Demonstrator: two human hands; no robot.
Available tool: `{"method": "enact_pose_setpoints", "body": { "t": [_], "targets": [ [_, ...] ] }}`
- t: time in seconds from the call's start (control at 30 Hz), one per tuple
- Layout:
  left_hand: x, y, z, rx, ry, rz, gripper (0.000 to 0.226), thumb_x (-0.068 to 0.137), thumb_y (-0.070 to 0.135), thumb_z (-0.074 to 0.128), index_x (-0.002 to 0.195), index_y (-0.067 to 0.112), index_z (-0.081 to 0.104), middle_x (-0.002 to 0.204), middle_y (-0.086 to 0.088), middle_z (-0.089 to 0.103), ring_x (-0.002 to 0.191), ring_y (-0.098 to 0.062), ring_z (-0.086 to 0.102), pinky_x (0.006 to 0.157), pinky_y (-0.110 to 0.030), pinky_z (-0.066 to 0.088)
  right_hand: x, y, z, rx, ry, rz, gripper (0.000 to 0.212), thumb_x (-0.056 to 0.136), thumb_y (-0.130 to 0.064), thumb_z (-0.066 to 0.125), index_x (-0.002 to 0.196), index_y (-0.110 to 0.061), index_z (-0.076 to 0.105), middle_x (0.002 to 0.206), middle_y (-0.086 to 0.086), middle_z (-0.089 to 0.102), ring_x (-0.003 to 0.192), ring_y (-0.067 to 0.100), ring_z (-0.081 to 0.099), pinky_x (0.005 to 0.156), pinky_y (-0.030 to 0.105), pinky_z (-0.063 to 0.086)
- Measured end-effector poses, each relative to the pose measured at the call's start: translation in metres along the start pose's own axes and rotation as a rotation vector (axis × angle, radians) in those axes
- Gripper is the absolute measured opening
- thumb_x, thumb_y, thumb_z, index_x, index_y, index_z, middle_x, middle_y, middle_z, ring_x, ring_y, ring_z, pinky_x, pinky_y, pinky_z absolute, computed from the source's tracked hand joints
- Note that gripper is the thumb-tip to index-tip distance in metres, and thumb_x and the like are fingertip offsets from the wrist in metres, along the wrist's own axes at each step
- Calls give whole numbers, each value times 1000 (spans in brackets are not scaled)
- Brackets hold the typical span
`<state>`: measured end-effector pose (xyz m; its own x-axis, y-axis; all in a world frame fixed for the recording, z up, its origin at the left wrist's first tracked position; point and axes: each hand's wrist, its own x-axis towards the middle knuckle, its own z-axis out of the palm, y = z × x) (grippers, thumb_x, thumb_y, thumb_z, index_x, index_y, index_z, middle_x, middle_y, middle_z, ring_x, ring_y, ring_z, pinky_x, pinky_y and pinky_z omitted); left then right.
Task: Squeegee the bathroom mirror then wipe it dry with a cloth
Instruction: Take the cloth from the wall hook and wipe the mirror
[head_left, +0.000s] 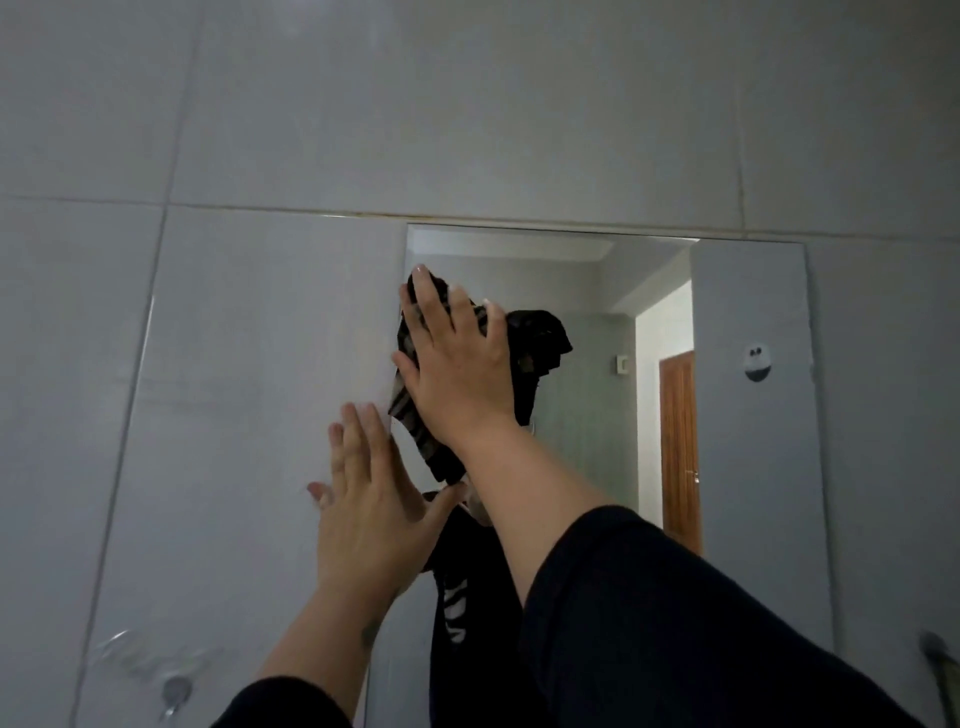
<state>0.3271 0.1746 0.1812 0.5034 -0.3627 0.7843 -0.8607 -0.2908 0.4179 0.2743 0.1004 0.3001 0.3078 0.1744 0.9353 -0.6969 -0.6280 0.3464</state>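
Cloth (413, 415) is against the mirror (748, 441) in its upper-left corner, just under the top edge and at the left edge; bare glass to the right. Right hand (457, 358) presses it, fingers straight, arm raised. Left hand (374, 514) lies flat, fingers straight, over the left edge onto the tiled wall (234, 364).

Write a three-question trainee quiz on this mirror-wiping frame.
1. True or false: the right hand presses a dark cloth against the mirror with its fingers spread.
2. Where is the left hand? A) gripping the cloth B) flat at the mirror's left edge, fingers straight C) out of view
3. Fill in: the cloth is near the mirror's upper ____ corner.
Key: 1 true; 2 B; 3 left.
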Motion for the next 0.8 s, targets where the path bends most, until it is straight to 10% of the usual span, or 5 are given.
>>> {"method": "enact_pose_setpoints", "body": {
  "t": [0.23, 0.8],
  "targets": [
    [-34, -10, 23, 92, 14, 25, 98, 76, 80, 14, 140, 25, -35, 150, 6, -39, 139, -12, -33, 114, -58, -5, -37, 23, 4, -55, 28, -210, 60, 96, -46, 38, 149, -23, 23, 157, 1, 19, 132, 27, 33, 103, 49, 28],
    [-28, -3, 21, 77, -63, -10, 107, 76, 78, 37, 139, 29, -35, 146, 15, -39, 137, -7, -31, 112, -63, 17, -117, 168, -13, -127, -124, 228, 59, 95, -46, 38, 149, -25, 26, 155, 6, 24, 130, 29, 35, 100, 53, 33]
  ]
}}
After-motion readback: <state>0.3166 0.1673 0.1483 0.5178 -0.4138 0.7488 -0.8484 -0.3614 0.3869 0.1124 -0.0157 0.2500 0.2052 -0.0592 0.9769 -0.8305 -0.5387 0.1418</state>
